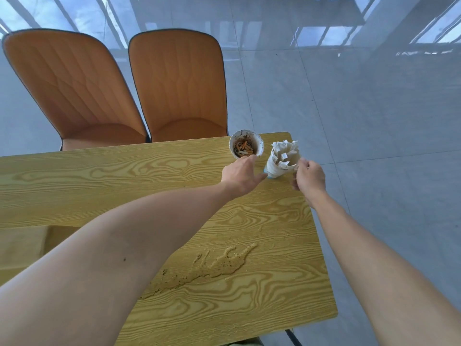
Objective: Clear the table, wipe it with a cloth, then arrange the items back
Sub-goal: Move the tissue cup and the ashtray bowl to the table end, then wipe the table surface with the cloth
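Far right corner of desk (74, 186) — left hand (240, 177), grip spread, touches cigarette-butt cup (246, 144); right hand (309, 179) pinches rim of paper-stuffed cup (283, 158). Brown spill (212, 267) near front edge.

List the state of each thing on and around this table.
White paper cup of cigarette butts: upright, stained.
White cup stuffed with paper: tilted.
Left hand: open, reaching between cups.
Right hand: pinching paper cup's rim.
Wood-grain table: brown spill.
Orange chairs: empty.

Upright butt-filled cup (246, 145) beside paper-stuffed cup (283, 158) at wood-grain table's (99, 176) far corner.
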